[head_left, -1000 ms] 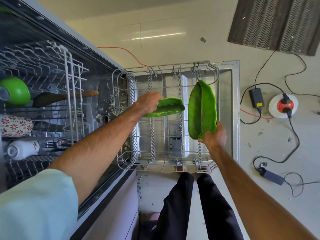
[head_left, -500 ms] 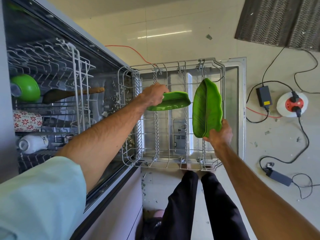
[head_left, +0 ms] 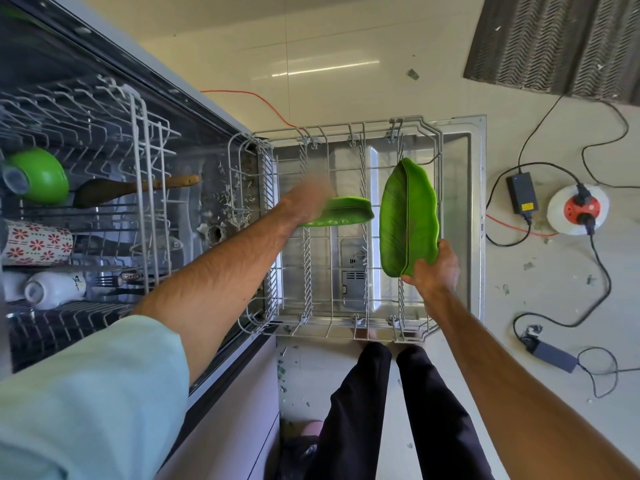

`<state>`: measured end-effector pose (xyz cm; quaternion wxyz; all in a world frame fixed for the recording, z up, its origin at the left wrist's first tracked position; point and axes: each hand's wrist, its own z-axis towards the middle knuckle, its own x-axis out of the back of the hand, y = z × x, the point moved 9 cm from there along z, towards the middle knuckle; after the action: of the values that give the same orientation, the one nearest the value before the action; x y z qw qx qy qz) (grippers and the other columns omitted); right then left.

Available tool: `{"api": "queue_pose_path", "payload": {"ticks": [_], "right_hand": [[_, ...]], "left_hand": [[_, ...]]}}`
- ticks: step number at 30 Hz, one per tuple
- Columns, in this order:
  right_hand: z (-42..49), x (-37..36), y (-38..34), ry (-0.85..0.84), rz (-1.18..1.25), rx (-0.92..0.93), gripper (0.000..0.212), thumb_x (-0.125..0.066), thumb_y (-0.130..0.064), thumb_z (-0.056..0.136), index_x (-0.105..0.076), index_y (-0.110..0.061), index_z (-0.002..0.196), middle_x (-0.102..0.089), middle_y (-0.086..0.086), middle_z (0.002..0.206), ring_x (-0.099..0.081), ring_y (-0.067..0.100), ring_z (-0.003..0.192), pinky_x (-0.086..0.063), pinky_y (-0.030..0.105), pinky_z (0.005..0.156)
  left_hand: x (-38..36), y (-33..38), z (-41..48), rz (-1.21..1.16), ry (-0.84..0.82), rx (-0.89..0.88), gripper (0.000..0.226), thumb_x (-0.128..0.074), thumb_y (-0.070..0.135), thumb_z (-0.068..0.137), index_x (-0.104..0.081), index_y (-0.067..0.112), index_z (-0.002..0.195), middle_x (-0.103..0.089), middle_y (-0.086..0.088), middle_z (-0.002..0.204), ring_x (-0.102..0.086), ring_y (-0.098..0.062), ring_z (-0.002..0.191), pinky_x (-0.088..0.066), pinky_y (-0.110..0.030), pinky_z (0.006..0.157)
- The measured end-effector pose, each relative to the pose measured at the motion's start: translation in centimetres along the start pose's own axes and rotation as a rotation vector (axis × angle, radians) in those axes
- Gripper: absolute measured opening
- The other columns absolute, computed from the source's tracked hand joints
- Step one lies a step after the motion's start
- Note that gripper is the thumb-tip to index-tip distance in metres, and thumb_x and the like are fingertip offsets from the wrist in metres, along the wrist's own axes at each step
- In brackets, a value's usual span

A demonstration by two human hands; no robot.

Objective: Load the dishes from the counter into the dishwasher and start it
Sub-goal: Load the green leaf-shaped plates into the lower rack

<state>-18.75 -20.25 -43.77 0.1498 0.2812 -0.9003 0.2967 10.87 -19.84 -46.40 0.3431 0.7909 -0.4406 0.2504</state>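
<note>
Over the lower rack point(head_left: 306, 271), the blurred left hand point(head_left: 308, 199) holds a small green leaf dish point(head_left: 346, 213) flat above its middle, while the right hand point(head_left: 434, 268) grips the lower end of a large leaf plate point(head_left: 405, 216) upright near its right edge.

A home kitchen: the dishwasher point(head_left: 214, 188) stands open, its lower rack point(head_left: 346, 128) drawn out over the dropped door point(head_left: 464, 202). The upper rack point(head_left: 145, 168) holds a green bowl point(head_left: 41, 174), floral mug point(head_left: 38, 242), white cup point(head_left: 55, 289), wooden spatula point(head_left: 121, 188) and forks point(head_left: 110, 280). A large leaf-shaped plate point(head_left: 405, 216) and a small leaf-shaped plate point(head_left: 346, 213) are held above the lower rack. The pale tiled floor point(head_left: 346, 46) carries a ribbed mat point(head_left: 554, 39), a power adapter point(head_left: 521, 192) and an extension socket point(head_left: 578, 209).
</note>
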Motion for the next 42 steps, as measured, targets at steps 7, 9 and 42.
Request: {"api": "queue_pose_path", "payload": {"ticks": [7,9,42], "right_hand": [[0.4,-0.1,0.3,-0.008,-0.013,-0.007,0.060,-0.055,0.018,0.088,-0.046,-0.006,0.142,-0.059,0.011,0.112,-0.064,0.020,0.068,-0.063,0.045,0.065],[0.6,-0.1,0.2,0.000,-0.015,0.009,0.059,-0.055,0.019,0.087,-0.047,-0.006,0.141,-0.062,0.014,0.114,-0.065,0.023,0.070,-0.063,0.047,0.064],[2.7,-13.8,-16.6,-0.279,-0.931,0.793,0.057,-0.057,-0.002,0.082,-0.062,-0.035,0.129,-0.068,0.017,0.115,-0.062,0.041,0.103,-0.048,0.043,0.091]], "left_hand": [[-1.5,1.5,0.3,0.052,-0.036,-0.006,0.026,-0.064,0.001,0.092,-0.065,0.005,0.118,-0.062,-0.009,0.098,-0.066,-0.025,0.091,-0.055,-0.035,0.082],[-1.9,1.3,0.3,0.062,-0.036,0.000,0.025,-0.063,0.001,0.093,-0.064,0.005,0.117,-0.061,-0.008,0.095,-0.066,-0.024,0.087,-0.056,-0.037,0.081],[-7.7,-4.5,-9.1,-0.083,0.160,0.300,0.076,-0.044,-0.015,0.091,-0.014,0.005,0.158,-0.022,-0.012,0.164,-0.054,-0.024,0.131,-0.053,-0.032,0.092]]}}
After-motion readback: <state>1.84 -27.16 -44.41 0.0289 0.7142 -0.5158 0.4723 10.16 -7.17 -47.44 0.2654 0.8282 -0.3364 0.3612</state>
